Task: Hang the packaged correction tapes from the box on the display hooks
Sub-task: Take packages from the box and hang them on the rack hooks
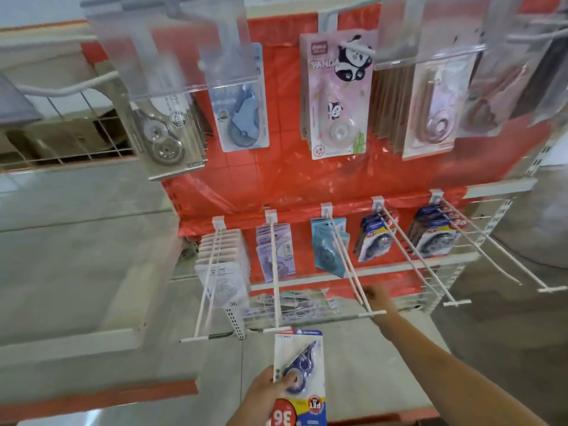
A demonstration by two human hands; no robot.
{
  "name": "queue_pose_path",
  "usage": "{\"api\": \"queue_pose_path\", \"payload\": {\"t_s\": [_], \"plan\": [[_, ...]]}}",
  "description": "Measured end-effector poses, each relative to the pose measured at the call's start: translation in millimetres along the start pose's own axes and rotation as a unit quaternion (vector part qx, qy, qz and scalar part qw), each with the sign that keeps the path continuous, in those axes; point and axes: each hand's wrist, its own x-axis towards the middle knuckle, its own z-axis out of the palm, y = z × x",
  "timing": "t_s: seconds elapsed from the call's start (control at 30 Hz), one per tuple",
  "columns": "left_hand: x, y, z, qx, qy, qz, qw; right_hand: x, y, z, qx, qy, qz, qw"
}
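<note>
My left hand (264,395) grips a packaged correction tape (299,373), white and blue with a red "36" sticker, held upside down below the lower row of hooks. My right hand (376,298) reaches forward and holds the front end of the middle double-wire hook (350,269), which carries light blue packs (327,245) at its back. Matching dark blue packs (373,238) hang on the hook to the right, and more of them (433,235) hang on the far right hook. The box is out of view.
An upper row of hooks with clear price flaps holds a panda pack (336,96) and other tapes. A wire basket (295,309) with loose packs sits under the lower hooks. A white pack stack (221,265) hangs at left. Grey concrete floor lies below.
</note>
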Motion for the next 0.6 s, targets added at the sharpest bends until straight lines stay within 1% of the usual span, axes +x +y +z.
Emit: {"api": "queue_pose_path", "payload": {"t_s": [0.03,0.1,0.17,0.23,0.33,0.43,0.6], "plan": [[-4.9,1.2,2.8,-0.005,-0.006,-0.008,1.0,-15.0,6.4,-3.3,-0.025,-0.004,0.01,1.0],[-10.9,-0.8,9.6,-0.027,0.008,-0.041,0.999,-43.5,19.6,-12.9,-0.073,-0.028,0.03,0.996],[-18.2,-2.9,16.6,-0.077,0.036,-0.08,0.993,-62.4,27.9,-23.6,-0.115,-0.049,0.031,0.992],[-22.7,-10.7,23.2,-0.128,0.056,-0.098,0.985,-79.0,37.0,-33.5,-0.169,-0.086,0.032,0.981],[-38.4,-21.9,39.7,-0.171,0.066,-0.089,0.979,-102.5,45.0,-48.1,-0.238,-0.127,0.017,0.963],[-55.7,-30.7,54.3,-0.178,0.093,-0.091,0.975,-121.0,52.4,-61.6,-0.27,-0.147,0.006,0.952],[-95.1,-48.0,84.3,-0.139,0.089,-0.077,0.983,-160.5,65.6,-86.4,-0.319,-0.174,-0.033,0.931]]}}
